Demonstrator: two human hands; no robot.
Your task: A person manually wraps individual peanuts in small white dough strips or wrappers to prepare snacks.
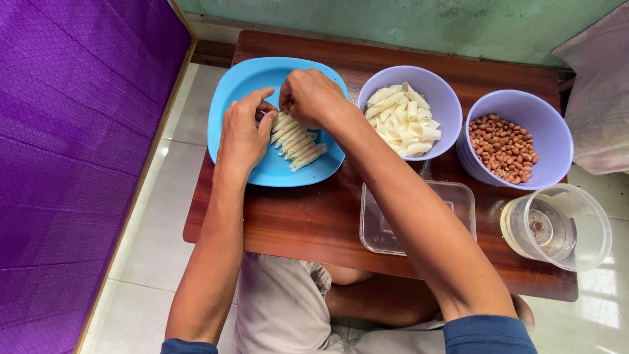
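Head view: on the low brown wooden table (314,223), a square-edged light blue plastic plate (262,85) sits at the far left corner. On it lies a row of pale cream rolled pastry sticks (298,144), packed side by side, each long axis running from the plate's near right up toward its far left. The row lies directly under and just nearer than both hands, so neither has far to go; the right hand (311,97) is over the row's far end, the left hand (242,134) at its left flank. The left hand's fingers are half curled, thumb and forefinger pinched near the topmost stick, touching it. The right hand is closed into a loose fist over the same stick; what it grips is hidden beneath the knuckles. Toward the far right stand a lilac round plastic bowl of unrolled white pastry strips (406,118) and a second lilac bowl of brown peanuts (504,147).
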